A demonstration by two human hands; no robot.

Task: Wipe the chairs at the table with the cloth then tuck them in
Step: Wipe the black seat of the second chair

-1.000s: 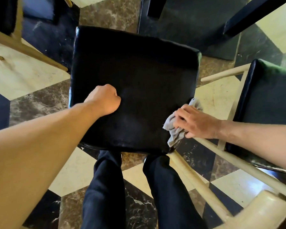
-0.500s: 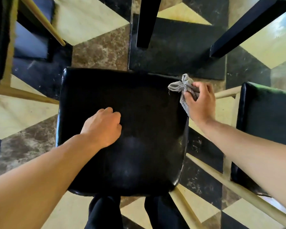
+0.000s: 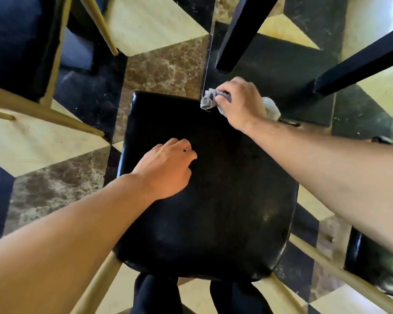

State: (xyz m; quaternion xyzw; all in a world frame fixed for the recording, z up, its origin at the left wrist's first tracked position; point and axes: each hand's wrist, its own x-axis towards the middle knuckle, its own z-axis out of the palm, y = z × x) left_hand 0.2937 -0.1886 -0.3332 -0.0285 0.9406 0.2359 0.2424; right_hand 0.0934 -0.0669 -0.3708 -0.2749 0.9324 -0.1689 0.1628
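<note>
A floor [image 3: 159,26] of cream, brown-marble and black tiles fills the frame from edge to edge. Over its centre and lower half sits the black padded seat of a chair [image 3: 213,200], glossy, with pale wooden legs splaying out from under its near corners at the bottom of the frame. A second chair [image 3: 21,41] with a dark seat and pale wooden rails takes the upper left, and the edge of a third chair [image 3: 368,264], also black-cushioned, shows at the lower right. Two black legs of the counter [image 3: 241,30] slant down from the top of the frame, one at upper centre, one at upper right. Dark trouser legs [image 3: 154,295] stand at the bottom centre, just below the seat's near edge.

The left hand [image 3: 166,168] rests on the middle of the seat, left of centre, knuckles up and fingers loosely bent, with nothing in its grip. The right hand [image 3: 241,103] reaches to the seat's far right corner, its grip closed around the cloth [image 3: 208,101], a small grey crumpled rag. One bunch of the cloth pokes out to the left of the fingers at the seat's far edge; a paler fold shows on the right side of the hand.
</note>
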